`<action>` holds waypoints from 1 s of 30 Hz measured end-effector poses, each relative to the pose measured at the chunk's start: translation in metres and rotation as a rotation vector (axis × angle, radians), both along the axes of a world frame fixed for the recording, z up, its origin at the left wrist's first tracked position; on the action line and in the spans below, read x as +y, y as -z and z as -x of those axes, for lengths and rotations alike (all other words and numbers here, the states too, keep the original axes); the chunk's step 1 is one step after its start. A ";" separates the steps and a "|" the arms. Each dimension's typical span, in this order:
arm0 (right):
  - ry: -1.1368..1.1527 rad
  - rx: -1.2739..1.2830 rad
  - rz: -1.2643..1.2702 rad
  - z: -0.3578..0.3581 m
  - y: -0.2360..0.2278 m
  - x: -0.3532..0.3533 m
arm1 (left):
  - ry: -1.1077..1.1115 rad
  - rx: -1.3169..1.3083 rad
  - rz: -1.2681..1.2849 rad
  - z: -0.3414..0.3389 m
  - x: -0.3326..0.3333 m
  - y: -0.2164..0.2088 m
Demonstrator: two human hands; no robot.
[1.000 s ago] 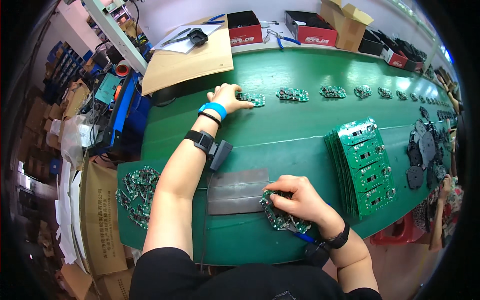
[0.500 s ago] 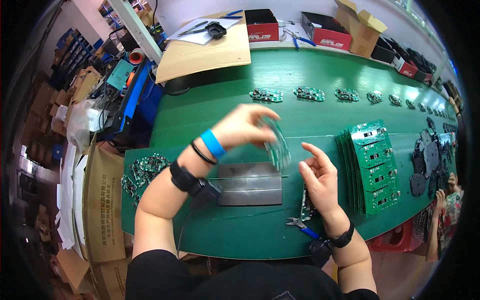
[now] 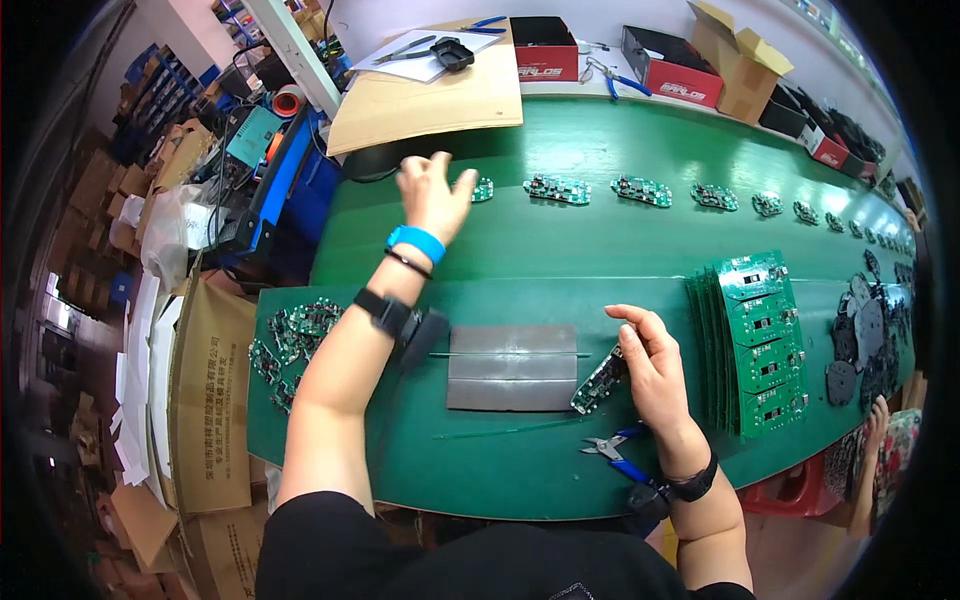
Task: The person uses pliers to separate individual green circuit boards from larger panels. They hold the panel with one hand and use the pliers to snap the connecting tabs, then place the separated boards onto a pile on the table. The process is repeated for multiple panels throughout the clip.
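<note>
My left hand [image 3: 435, 200] is over the left end of a row of green circuit boards at the far side. Its fingers are apart, and one board [image 3: 484, 190] lies on the table beside its thumb, partly covered by the hand. My right hand [image 3: 655, 370] grips another narrow circuit board [image 3: 600, 383], tilted at the right edge of a grey metal plate [image 3: 512, 390]. Below that hand rest blue-handled cutters [image 3: 616, 456]. A thin green strip [image 3: 510, 430] lies in front of the plate.
Panels of joined boards [image 3: 765, 345] stand stacked at right, with dark round parts [image 3: 850, 340] beyond. Loose boards [image 3: 305, 330] are piled at left. Cardboard [image 3: 430, 110] and red boxes [image 3: 545, 62] line the back. Another person's hand [image 3: 877, 425] shows at far right.
My left hand has moved away to the far left and left its circuit board at the row's end. My right hand has brought a circuit board up beside the plate.
</note>
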State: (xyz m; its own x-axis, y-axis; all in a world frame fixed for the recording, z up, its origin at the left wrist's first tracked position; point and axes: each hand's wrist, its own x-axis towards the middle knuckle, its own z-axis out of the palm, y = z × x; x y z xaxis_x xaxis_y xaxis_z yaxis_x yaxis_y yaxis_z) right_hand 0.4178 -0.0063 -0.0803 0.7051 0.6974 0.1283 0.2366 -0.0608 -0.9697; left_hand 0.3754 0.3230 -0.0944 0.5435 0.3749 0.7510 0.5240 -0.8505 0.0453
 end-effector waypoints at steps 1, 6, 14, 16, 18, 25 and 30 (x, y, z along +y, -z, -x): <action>-0.009 0.035 -0.040 0.000 0.004 0.000 | 0.338 0.106 0.611 -0.002 -0.013 -0.016; -0.017 0.235 -0.170 0.010 0.006 0.001 | 1.030 0.590 1.263 0.033 -0.153 -0.067; -0.076 -0.014 -0.126 0.011 0.000 0.000 | 0.769 0.244 1.535 0.043 -0.086 -0.064; -0.133 0.087 -0.014 0.009 0.000 -0.001 | 0.579 -0.184 1.530 0.052 -0.027 -0.053; -0.232 -0.120 0.071 0.011 0.002 0.001 | 0.198 -0.449 1.416 0.065 0.022 -0.044; -0.208 -0.448 0.147 0.010 0.000 0.003 | -0.026 -0.737 1.410 0.080 0.100 0.006; -0.179 -0.517 0.235 0.010 0.005 0.003 | -0.433 -0.260 1.044 0.077 0.086 -0.001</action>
State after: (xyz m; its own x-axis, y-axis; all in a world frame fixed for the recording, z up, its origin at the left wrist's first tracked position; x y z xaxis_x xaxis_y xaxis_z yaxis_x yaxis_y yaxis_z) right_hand 0.4075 -0.0037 -0.0850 0.4605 0.8512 0.2518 0.7012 -0.1748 -0.6912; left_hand 0.2982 0.4094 -0.0938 0.0933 0.9950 0.0366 0.6337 -0.0877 0.7686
